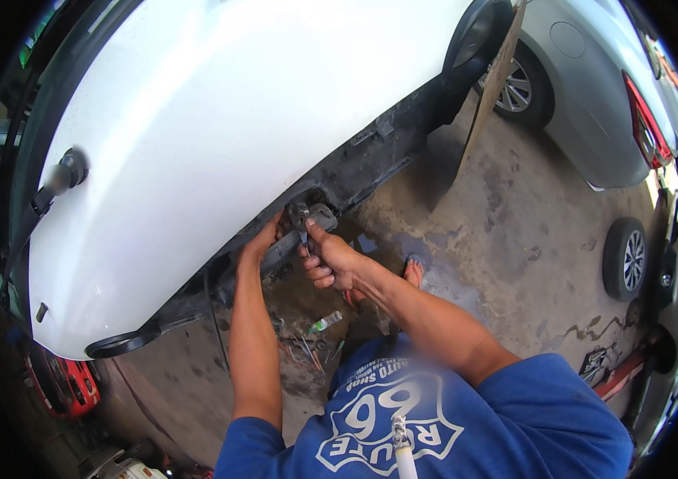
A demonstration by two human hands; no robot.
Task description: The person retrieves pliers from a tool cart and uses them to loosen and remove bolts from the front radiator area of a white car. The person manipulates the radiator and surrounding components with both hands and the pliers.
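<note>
A white car's hood [195, 144] fills the upper left, above a dark exposed front section [355, 164]. My right hand [329, 257] is closed, thumb up, around a grey metal hand tool [303, 227] with a rounded head; its exact kind does not show clearly. That head meets a grey metal bracket-like part [323, 217] on the car's front. Just to the left, my left hand [265, 237] reaches in under the hood's edge beside the tool head. Its fingertips are mostly hidden there.
Below my hands, a clear bottle with a green label [325, 322] and several thin tools [309, 351] lie on stained concrete. A silver car [594, 96] stands at upper right, a loose wheel [625, 259] farther right. A lit cigarette [404, 459] juts in at the bottom.
</note>
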